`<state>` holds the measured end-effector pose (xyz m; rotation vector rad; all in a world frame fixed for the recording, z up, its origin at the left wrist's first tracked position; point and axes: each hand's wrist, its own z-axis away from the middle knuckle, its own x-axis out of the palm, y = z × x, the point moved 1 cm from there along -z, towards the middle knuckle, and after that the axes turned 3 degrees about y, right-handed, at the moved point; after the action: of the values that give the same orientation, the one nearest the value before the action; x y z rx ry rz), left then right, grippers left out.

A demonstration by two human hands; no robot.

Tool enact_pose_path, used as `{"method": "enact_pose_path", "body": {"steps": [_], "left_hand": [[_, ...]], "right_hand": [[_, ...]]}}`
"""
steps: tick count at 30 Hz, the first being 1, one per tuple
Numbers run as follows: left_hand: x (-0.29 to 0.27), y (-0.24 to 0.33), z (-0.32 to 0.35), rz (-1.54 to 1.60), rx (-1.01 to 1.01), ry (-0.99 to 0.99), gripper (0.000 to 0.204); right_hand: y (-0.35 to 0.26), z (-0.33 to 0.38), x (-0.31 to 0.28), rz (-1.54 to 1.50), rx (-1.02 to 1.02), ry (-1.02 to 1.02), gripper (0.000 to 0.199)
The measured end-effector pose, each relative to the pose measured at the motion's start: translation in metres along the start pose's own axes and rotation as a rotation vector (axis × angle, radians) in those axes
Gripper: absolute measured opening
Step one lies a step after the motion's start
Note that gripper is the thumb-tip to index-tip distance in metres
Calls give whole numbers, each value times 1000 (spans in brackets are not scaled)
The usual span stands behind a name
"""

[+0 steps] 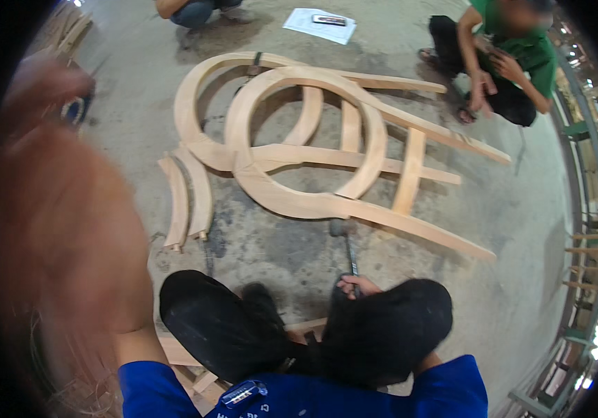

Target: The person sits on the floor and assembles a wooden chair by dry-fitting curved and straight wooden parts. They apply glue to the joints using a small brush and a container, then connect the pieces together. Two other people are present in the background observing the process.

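My right hand (359,285) is closed round the handle of a mallet (352,256), beside my right knee. The mallet's dark head rests on the floor by the near edge of a wooden frame (281,203). This pale frame has a large ring and two long legs joined by a crosspiece. It overlaps a second similar frame (187,115) behind it. Raised close to the camera on the left is my left hand (79,230), smeared by motion, so its fingers cannot be made out. No held thing shows in it.
Two loose curved wood pieces (189,198) with pegged ends lie left of the frames. A dark object (254,64) sits across the far ring. Paper sheets (306,26) carry a phone-like object (329,20). A person in green (532,52) squats at far right; another person (194,10) is farther back.
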<state>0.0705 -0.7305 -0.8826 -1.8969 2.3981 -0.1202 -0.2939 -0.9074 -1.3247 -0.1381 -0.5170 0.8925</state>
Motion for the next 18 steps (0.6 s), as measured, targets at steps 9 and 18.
{"method": "enact_pose_path", "body": {"steps": [9,18], "left_hand": [[55,-168,291,-548,-1159,-1204,81],[33,-150,371,-343,-2146,-450,107]], "right_hand": [[-31,13,37,-51,-131,136,17],[-43,127,24,300,-124,419,18]]}}
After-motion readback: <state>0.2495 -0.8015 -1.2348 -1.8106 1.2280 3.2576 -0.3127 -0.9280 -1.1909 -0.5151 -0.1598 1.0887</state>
